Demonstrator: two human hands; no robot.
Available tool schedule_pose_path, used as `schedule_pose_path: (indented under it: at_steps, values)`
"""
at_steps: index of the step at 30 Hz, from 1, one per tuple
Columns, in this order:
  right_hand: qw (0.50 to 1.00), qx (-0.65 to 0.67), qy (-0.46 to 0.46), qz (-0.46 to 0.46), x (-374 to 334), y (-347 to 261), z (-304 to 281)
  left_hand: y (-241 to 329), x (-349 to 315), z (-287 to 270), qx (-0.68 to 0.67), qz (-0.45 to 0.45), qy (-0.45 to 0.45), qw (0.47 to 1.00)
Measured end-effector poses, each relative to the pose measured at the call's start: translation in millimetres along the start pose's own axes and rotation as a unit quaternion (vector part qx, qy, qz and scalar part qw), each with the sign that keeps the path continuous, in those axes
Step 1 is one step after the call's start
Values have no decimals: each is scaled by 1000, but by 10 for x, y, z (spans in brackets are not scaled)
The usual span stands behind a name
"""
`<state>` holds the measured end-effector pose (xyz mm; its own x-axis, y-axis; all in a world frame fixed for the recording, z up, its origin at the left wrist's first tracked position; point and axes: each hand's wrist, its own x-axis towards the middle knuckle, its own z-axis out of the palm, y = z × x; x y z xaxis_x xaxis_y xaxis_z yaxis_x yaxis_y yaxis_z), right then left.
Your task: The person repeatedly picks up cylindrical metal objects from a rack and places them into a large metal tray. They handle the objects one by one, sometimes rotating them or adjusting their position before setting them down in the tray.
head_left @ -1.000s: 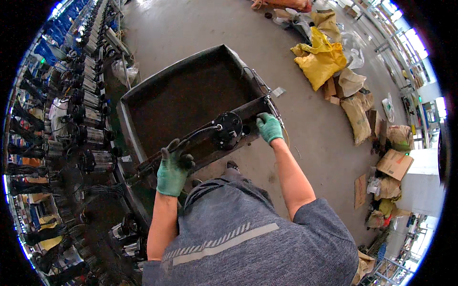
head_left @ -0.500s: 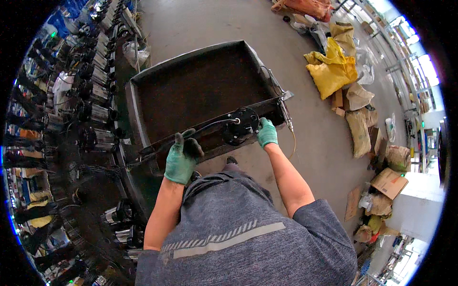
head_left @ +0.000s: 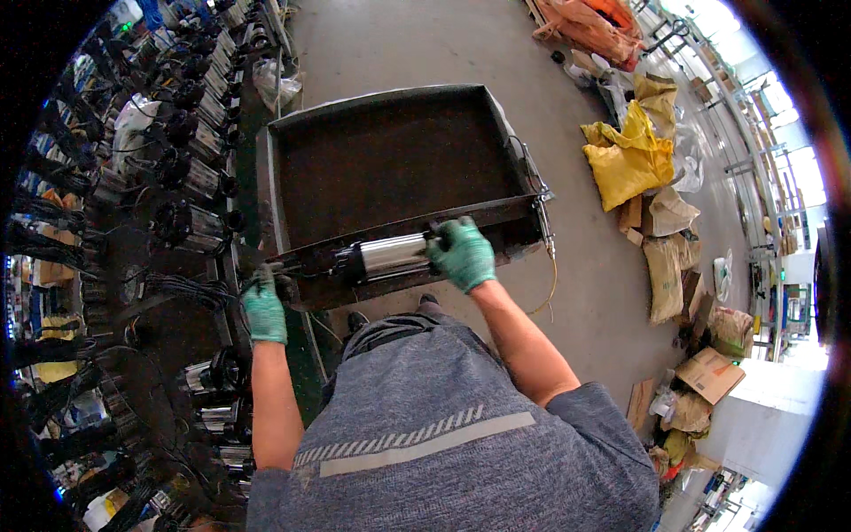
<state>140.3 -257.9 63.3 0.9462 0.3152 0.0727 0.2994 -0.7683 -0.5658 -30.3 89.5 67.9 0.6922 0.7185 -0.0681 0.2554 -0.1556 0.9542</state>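
Observation:
A motor or pump with a shiny silver cylindrical body (head_left: 393, 255) and black ends lies on its side along the near ledge of a dark metal tank (head_left: 274, 199). My right hand (head_left: 464, 253), in a green glove, is closed round its right end, which the fingers partly hide. From its left end a black cable (head_left: 310, 269) runs left toward my left hand (head_left: 264, 310), also gloved. That hand is at the tank's near left corner, its fingers closed round the dark cable; the fingertips are hard to make out.
Rows of similar silver-and-black motors (head_left: 197, 226) with coiled cables (head_left: 191, 288) stand on the left. A thin yellow hose (head_left: 556, 275) hangs off the tank's right corner. Yellow sacks (head_left: 625, 164) and a cardboard box (head_left: 709, 374) lie along the right side of the grey floor.
The motor has tipped from end-up to lying sideways, showing its silver body. My left hand has moved left and closed on the cable; my right hand has shifted round the motor's end.

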Motion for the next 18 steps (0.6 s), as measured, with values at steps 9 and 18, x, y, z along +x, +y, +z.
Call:
schedule_pose_path:
  at_steps: [9, 18]
  values:
    - [999, 28, 26, -7, -17, 370, -1, 397, -89, -227, -281, -72, -97, 952]
    - [990, -97, 15, 104, 19, 1611, 501, 1091, -473, 1020, -384, -180, -289, 858]
